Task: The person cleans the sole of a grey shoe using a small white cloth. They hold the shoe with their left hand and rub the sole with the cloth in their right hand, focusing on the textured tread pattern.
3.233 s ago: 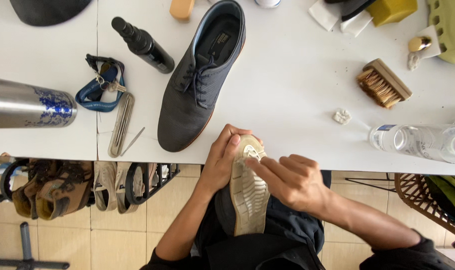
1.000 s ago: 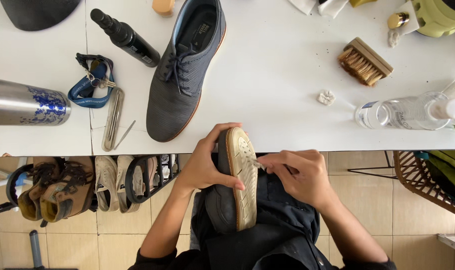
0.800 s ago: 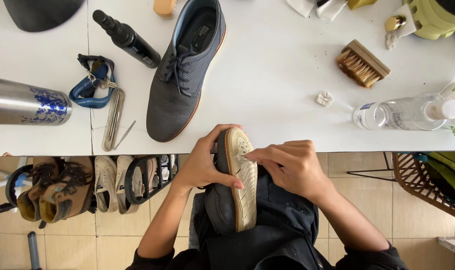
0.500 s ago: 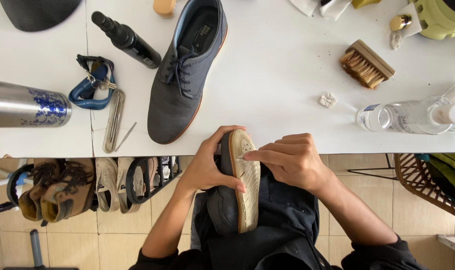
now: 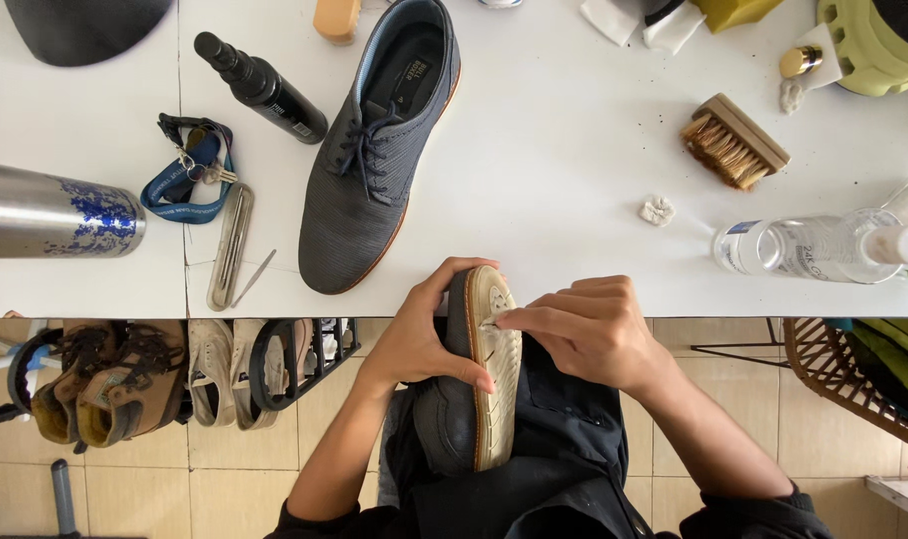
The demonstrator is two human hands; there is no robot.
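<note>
**Shoe on its edge in my lap, sole turned to my right hand**

While my left hand wraps around the dark upper of the shoe, I have the shoe standing on its side in my lap, just below the edge of the white table, toe toward the table. Held that way, the pale ribbed sole faces right, where my other hand can reach it, and my lap takes the weight from below. My left fingers are curled shut on the shoe: the thumb hooks over the toe end and a fingertip presses against the sole's rim lower down.

My right hand lies against the sole near the toe. Its fingers are drawn close together, with the fingertips pressed on the ribbing; something small and pale seems pinched there, but I cannot tell what it is.

Up on the table, the matching grey shoe rests upright, laces up, well apart from my hands. A wooden brush lies bristles sideways to the right, with a small white wad near it and a clear bottle on its side. To the left are a black spray bottle, a steel flask and a blue lanyard with keys. Under the table a rack of shoes stands on the tile floor.
</note>
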